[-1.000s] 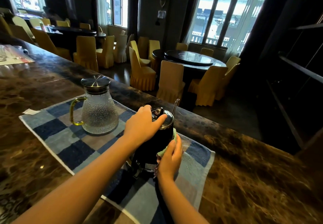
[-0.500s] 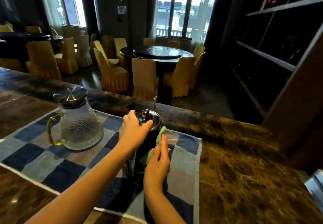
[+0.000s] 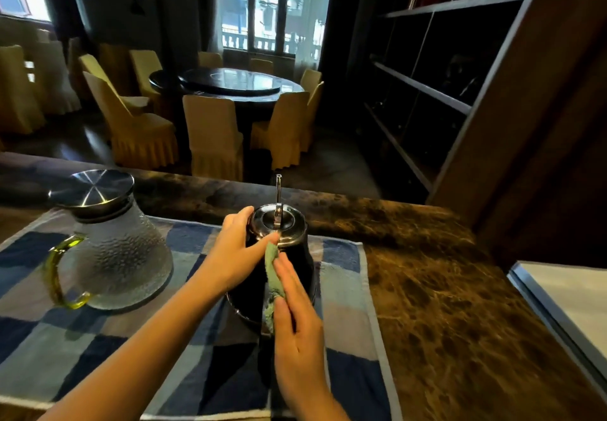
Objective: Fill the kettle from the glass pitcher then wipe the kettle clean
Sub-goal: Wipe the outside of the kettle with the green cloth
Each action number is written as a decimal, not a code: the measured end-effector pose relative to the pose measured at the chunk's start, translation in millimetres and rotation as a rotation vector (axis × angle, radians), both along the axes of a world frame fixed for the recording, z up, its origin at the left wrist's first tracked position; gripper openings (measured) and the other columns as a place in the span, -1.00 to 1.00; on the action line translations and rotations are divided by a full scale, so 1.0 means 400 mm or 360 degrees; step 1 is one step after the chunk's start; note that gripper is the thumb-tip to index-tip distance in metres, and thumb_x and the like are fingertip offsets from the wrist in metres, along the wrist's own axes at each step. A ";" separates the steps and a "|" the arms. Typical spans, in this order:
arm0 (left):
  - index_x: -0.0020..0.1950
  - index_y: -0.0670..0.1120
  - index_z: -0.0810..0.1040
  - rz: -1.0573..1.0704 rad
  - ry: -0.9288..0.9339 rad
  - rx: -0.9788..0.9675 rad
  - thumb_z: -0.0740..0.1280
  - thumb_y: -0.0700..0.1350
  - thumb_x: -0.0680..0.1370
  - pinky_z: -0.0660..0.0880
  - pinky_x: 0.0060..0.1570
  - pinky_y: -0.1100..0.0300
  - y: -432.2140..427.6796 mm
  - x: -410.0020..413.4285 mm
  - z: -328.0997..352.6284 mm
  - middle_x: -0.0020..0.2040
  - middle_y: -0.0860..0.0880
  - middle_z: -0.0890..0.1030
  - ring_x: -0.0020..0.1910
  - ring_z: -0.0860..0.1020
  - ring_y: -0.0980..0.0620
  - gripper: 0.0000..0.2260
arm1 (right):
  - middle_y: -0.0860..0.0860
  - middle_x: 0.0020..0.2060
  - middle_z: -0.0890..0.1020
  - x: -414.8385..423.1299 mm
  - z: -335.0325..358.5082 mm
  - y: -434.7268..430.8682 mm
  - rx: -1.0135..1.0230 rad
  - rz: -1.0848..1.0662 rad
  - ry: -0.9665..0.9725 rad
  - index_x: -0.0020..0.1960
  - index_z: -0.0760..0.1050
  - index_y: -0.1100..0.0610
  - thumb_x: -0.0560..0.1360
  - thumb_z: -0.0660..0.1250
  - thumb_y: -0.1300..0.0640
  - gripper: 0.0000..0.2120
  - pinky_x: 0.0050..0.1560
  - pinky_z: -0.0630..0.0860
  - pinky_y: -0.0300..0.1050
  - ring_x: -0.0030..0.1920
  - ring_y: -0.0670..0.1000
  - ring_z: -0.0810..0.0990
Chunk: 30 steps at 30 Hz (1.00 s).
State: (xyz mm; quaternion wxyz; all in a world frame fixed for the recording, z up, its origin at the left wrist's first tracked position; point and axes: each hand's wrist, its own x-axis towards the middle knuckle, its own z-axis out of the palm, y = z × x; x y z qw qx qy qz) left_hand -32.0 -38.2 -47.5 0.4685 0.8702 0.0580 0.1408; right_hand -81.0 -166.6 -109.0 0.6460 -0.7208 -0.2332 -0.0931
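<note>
Currently at the wiping step. Kettle (image 3: pixel 303 256) has a black body and a polished steel lid, with a thin metal stem (image 3: pixel 278 190) rising beyond the lid; spout or rod, cannot tell. It stands upright on a blue-and-grey checked towel (image 3: pixel 345 292) spread over the dark marble bench (image 3: pixel 443 289), toward the bench's far edge.

Left hand (image 3: pixel 236 253) grips the kettle just under the lid. Its fingers curl round the left shoulder, the thumb lies across the near face, and the thumb tip touches the cloth.

Right hand (image 3: pixel 295 319) is flat, fingers straight and together, pressing a green cloth (image 3: pixel 271 273) against the kettle's near side. The cloth runs from below the lid rim down toward the base, partly covered by the palm.

Glass pitcher (image 3: pixel 121 256) has a dimpled clear body, a yellow-green handle turned near-left, and its steel lid on. It sits on the same towel nearer the bench's left edge, apart from the kettle and both hands. Its water level is not readable.

Beyond the far edge is a round dark table (image 3: pixel 230 80) ringed by yellow-covered chairs (image 3: pixel 213 135), with tall windows behind. Dark shelving (image 3: pixel 427 89) stands off the bench's far right corner.
</note>
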 end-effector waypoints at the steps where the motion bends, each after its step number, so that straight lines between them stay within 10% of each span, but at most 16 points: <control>1: 0.38 -0.08 0.31 -0.0024 -0.0025 0.0016 0.35 -0.06 0.52 0.20 0.10 0.33 0.010 -0.002 -0.003 0.16 0.04 0.29 0.14 0.29 0.16 -0.54 | -0.37 0.42 0.28 -0.007 -0.026 0.002 -0.0055 -0.0043 -0.0077 0.41 0.16 -0.39 0.62 0.12 0.17 -0.45 0.40 0.23 -0.34 0.45 -0.25 0.23; 5: 0.29 -0.08 0.41 -0.0121 -0.0126 0.0070 0.39 -0.08 0.49 0.22 0.07 0.33 0.033 0.000 -0.012 0.12 0.00 0.42 0.15 0.35 0.11 -0.61 | -0.41 0.41 0.27 -0.054 -0.078 0.010 -0.0088 -0.0168 0.0047 0.44 0.08 -0.39 0.54 0.23 -0.03 -0.42 0.35 0.36 -0.29 0.41 -0.26 0.30; 10: 0.32 -0.09 0.36 -0.0095 -0.0108 -0.0006 0.44 -0.02 0.44 0.32 0.14 0.22 0.048 0.012 -0.022 0.13 -0.01 0.38 0.16 0.39 0.06 -0.49 | -0.08 0.11 0.64 0.003 -0.007 0.067 0.0243 -0.0232 0.0468 0.27 0.49 0.03 0.57 0.13 -0.20 -0.58 0.18 0.51 -0.17 0.16 -0.14 0.58; 15: 0.32 -0.08 0.35 -0.0078 -0.0169 0.0022 0.44 0.04 0.42 0.33 0.09 0.24 0.052 0.013 -0.028 0.13 0.01 0.37 0.13 0.40 0.09 -0.46 | -0.09 -0.38 0.51 -0.014 -0.035 0.097 0.0286 -0.0547 0.0535 -0.23 0.41 0.02 0.66 0.04 0.15 -0.67 -0.22 0.38 -0.41 -0.34 -0.32 0.49; 18: 0.32 -0.08 0.36 -0.0069 -0.0180 0.0050 0.44 0.07 0.41 0.34 0.07 0.22 0.056 0.015 -0.031 0.15 -0.02 0.40 0.15 0.42 0.05 -0.45 | 0.01 -0.27 0.51 -0.004 -0.036 0.102 0.0369 -0.0574 0.0736 -0.01 0.51 0.22 0.65 0.05 0.04 -0.66 -0.19 0.43 -0.39 -0.25 -0.18 0.49; 22: 0.31 -0.06 0.36 -0.0067 -0.0184 0.0072 0.42 0.12 0.41 0.42 0.12 0.12 0.055 0.023 -0.031 0.20 -0.04 0.42 0.20 0.43 0.02 -0.44 | 0.12 0.12 0.65 0.064 0.022 0.067 0.0439 -0.0179 0.1095 0.30 0.51 0.10 0.40 0.10 -0.46 -0.24 0.25 0.51 0.12 0.15 0.12 0.62; 30: 0.29 -0.04 0.36 -0.0104 -0.0175 0.0035 0.44 0.13 0.38 0.44 0.12 0.11 0.071 0.022 -0.036 0.10 0.07 0.36 0.17 0.44 0.05 -0.44 | -0.21 -0.28 0.62 -0.086 -0.092 0.094 0.0240 -0.0553 0.0524 0.24 0.41 0.00 0.60 0.11 0.08 -0.76 -0.30 0.48 -0.31 -0.31 -0.24 0.56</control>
